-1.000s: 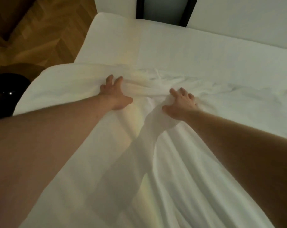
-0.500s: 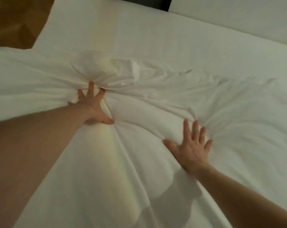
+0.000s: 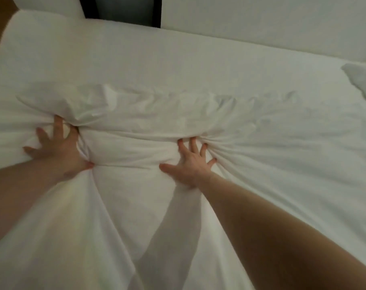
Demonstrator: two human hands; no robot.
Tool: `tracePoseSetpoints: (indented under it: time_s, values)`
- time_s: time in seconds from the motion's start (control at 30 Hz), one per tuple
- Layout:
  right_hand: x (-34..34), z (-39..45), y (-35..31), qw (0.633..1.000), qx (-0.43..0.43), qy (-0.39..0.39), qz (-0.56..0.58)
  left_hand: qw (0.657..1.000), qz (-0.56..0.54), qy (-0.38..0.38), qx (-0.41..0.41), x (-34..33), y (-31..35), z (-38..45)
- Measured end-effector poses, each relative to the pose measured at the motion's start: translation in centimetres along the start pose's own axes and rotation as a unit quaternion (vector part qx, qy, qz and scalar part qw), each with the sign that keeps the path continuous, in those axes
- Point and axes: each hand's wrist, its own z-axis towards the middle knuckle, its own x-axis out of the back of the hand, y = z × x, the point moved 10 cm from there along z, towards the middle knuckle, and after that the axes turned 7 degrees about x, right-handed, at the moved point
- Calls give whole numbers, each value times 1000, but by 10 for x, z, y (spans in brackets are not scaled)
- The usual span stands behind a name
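2 bare hands work 1 loose white cotton sheet (image 3: pixel 136 216), which lies across 1 white-covered bed (image 3: pixel 177 59) with its far edge bunched into a wrinkled ridge. The left grip (image 3: pixel 58 152) is spread, its 4 fingers fanned flat and pressing the cloth just under the ridge. The right grip (image 3: pixel 191 164) is spread too, its fingertips pushing into gathered folds, near the left one. 1 crumpled white cloth (image 3: pixel 362 80) sits at the far right edge. 2 white headboard panels (image 3: pixel 261 17) flank 1 dark gap (image 3: pixel 123 9).
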Motion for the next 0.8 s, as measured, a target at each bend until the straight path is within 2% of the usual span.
tracePoseSetpoints:
  time_s: [0.07,0.17,0.23,0.27,0.33,0.4,0.43,0.5,0.57,0.67,0.8]
  values:
    - [6,-12,3,998,44,2,33,1000,-8,20,17,4,9,-17]
    - [58,-56,34,974,119,163,106,993,-63,98,2,20,56,-55]
    - [92,-86,78,957,109,258,71,987,-90,116,-58,33,113,-88]
    - [104,-97,105,956,79,278,41,985,-96,105,-98,37,148,-104]
    - [112,-116,173,968,-32,248,-12,975,-103,79,-183,48,223,-135]
    - [100,-144,245,976,-145,160,-20,960,-119,58,-248,56,296,-168]
    - [86,-160,270,979,-170,108,-15,954,-123,40,-269,56,329,-183]
    - [60,-184,290,989,-149,16,-2,951,-124,-11,-283,47,387,-209]
    - [58,-190,296,993,-105,-18,40,951,-96,-63,-289,21,435,-231]
    - [105,-181,312,992,-58,31,110,957,-33,-108,-268,-23,487,-254]
    - [208,-180,374,975,-46,190,103,968,-74,-200,-134,-66,522,-274]
